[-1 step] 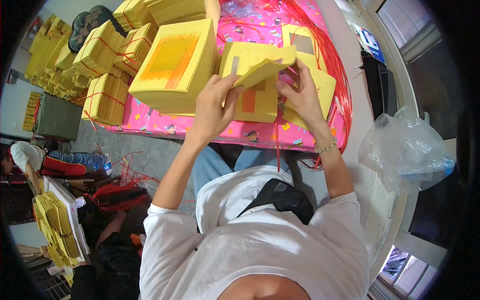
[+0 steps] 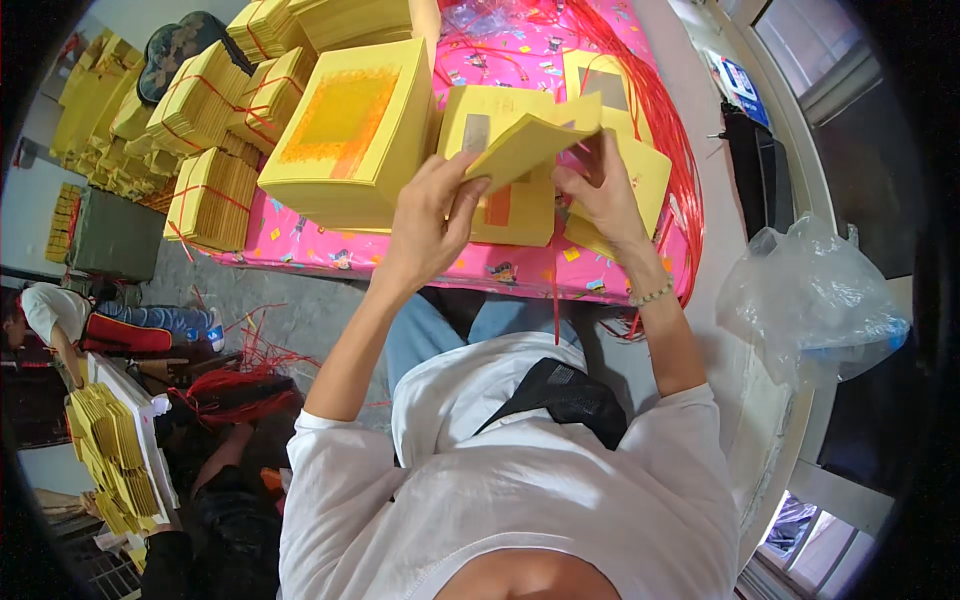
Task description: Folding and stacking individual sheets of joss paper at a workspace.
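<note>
A thin sheaf of yellow paper sheets (image 2: 530,143) is raised over the table at a slant. My left hand (image 2: 440,205) pinches its near left edge between thumb and fingers. At the sheaf's right end is my right hand (image 2: 607,190), its thumb apart from its curled fingers; the fingertips lie close to the paper's edge and are partly hidden by it. Beneath both hands rest more yellow sheets (image 2: 525,222) with orange and grey printed patches. A tall stack of yellow paper (image 2: 350,125) with an orange square on top stands just left of my left hand.
Red-tied yellow bundles (image 2: 210,195) stand at the left on the pink patterned tablecloth (image 2: 320,250). Red plastic strands (image 2: 680,190) hang along the table's right side. A clear plastic bag (image 2: 790,290) lies on the right ledge. Other people work at lower left beside a tray of yellow bundles (image 2: 115,450).
The raised sheaf's free right end has lifted slightly and spread a little. My right fingers have shifted slightly at that end; my left hand has hardly moved.
</note>
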`<state>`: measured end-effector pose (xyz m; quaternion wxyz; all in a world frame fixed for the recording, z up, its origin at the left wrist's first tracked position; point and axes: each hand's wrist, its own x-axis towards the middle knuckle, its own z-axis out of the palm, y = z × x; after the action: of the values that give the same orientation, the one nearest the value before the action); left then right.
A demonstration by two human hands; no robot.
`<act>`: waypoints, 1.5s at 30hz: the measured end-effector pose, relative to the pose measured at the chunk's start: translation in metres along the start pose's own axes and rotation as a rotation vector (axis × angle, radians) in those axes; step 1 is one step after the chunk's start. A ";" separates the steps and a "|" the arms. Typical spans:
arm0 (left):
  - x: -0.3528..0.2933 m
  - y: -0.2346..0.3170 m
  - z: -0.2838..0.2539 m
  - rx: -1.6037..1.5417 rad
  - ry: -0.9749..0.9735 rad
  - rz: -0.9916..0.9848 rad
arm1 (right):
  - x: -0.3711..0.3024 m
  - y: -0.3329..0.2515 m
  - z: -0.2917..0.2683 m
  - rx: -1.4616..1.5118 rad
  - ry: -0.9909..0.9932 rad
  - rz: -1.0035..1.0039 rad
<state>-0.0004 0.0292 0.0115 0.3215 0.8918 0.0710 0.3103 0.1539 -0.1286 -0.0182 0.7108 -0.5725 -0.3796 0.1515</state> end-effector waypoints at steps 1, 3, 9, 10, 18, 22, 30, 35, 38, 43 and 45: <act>-0.001 0.002 0.002 -0.248 -0.047 -0.024 | -0.002 0.001 0.000 0.105 0.001 0.062; -0.002 0.010 -0.002 -0.685 -0.186 -0.144 | -0.006 -0.003 0.003 0.162 -0.059 0.079; 0.001 -0.002 0.011 -0.437 -0.055 -0.039 | -0.015 -0.018 0.014 0.106 -0.182 0.158; -0.001 -0.004 0.013 -0.436 -0.053 -0.038 | -0.015 -0.020 0.015 0.105 -0.183 0.156; 0.010 -0.010 0.020 -0.732 -0.121 -0.223 | -0.013 -0.025 0.013 0.024 -0.138 0.180; 0.016 0.000 0.017 -0.992 -0.240 -0.374 | -0.011 -0.024 0.012 0.093 -0.080 0.172; 0.028 0.002 0.026 -0.967 -0.334 -0.594 | -0.005 -0.023 0.005 0.182 -0.013 0.320; 0.031 0.008 0.030 -1.044 -0.336 -0.716 | -0.006 -0.020 0.001 0.199 0.031 0.353; 0.033 0.004 0.032 -1.062 -0.350 -0.722 | -0.006 -0.017 0.000 0.197 0.036 0.359; 0.037 0.000 0.034 -1.023 -0.360 -0.698 | -0.002 -0.017 -0.003 0.139 0.020 0.297; 0.037 -0.006 0.039 -0.962 -0.275 -0.507 | 0.001 -0.017 0.001 0.078 0.014 0.221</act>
<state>0.0529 0.0255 0.0033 0.7630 0.6318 0.0911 0.1015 0.1506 -0.1322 -0.0019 0.7141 -0.5838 -0.3029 0.2398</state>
